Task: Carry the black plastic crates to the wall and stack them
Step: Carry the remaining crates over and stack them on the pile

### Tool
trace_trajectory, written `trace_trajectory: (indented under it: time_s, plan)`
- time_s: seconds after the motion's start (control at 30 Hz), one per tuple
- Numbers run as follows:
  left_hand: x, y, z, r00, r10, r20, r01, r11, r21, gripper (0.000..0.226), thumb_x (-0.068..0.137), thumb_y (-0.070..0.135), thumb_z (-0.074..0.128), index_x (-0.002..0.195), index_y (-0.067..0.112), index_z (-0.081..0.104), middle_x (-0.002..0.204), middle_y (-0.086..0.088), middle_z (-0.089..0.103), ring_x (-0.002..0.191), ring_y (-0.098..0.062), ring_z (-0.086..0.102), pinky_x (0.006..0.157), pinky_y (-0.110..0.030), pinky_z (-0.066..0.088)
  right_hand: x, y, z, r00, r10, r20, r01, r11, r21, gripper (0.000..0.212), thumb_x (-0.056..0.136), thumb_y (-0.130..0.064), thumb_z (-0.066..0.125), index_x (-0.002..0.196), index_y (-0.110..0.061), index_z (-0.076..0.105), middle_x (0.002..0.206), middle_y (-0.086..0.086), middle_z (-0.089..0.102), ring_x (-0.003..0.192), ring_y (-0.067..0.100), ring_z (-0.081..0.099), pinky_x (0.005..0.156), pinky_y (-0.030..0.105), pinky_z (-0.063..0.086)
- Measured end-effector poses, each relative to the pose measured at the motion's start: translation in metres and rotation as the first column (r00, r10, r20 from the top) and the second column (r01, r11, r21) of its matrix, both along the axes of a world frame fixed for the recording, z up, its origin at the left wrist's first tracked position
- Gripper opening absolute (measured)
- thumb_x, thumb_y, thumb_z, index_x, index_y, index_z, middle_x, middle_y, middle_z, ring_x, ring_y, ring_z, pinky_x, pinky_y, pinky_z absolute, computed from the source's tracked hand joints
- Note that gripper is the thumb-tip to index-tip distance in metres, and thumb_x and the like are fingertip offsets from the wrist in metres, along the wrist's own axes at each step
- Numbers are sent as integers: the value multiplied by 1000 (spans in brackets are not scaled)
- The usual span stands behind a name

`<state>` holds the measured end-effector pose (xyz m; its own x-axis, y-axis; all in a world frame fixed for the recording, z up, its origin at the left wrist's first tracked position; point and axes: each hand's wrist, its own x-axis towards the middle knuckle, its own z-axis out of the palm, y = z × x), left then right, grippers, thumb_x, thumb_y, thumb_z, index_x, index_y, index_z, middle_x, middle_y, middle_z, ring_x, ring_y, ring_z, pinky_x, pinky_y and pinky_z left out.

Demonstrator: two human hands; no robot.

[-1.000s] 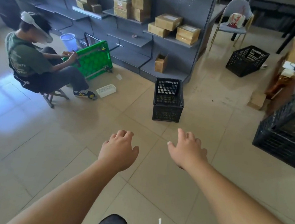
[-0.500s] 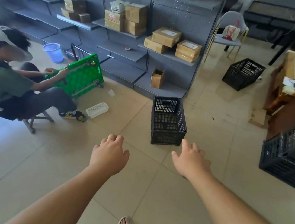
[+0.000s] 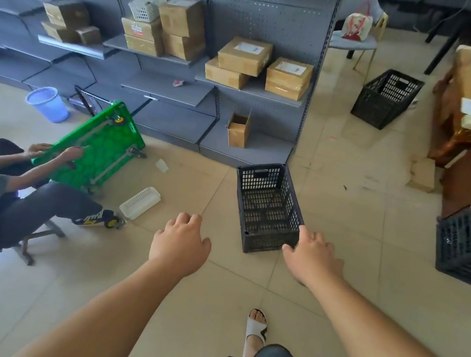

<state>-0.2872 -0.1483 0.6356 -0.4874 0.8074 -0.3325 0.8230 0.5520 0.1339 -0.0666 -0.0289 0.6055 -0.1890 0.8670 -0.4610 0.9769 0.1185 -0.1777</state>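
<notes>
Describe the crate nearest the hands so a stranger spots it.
Start at the grey shelving. Before its right end, a black crate stands empty on the tiles. Unlike the crate by the chair and the crates at far right, it's nearest the right hand.

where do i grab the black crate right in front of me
Probably the top rims of its long walls, coming in from both sides: the black crate stands upright, open and end-on, its visible handle slot on the far end.
</notes>
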Motion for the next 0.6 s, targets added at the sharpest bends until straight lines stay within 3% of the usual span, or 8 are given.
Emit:
trace_trajectory:
  time_s: [0.33, 0.6]
  plan:
    - [-84, 145, 1, 999, -46, 1, 46, 999, -25, 50, 99, 46, 44, 143, 22, 43, 144, -3, 47, 129, -28, 48, 97, -43, 42, -80, 131, -10, 1000, -11, 10, 11, 1000, -22, 57, 101, -51, 37, 153, -28, 28, 150, 6, 42, 134, 31, 41, 99, 49, 43]
    - [-178, 256, -20, 982, -176, 63, 179, 982, -53, 51, 99, 43, 44, 145, 22, 42, 145, -4, 47, 130, -29, 47, 101, -44, 44, -156, 206, -35, 979, -199, 39, 201, 976, -78, 52, 102, -47, 39, 150, -29, 31, 150, 4, 42, 134, 30, 41, 99, 48, 42]
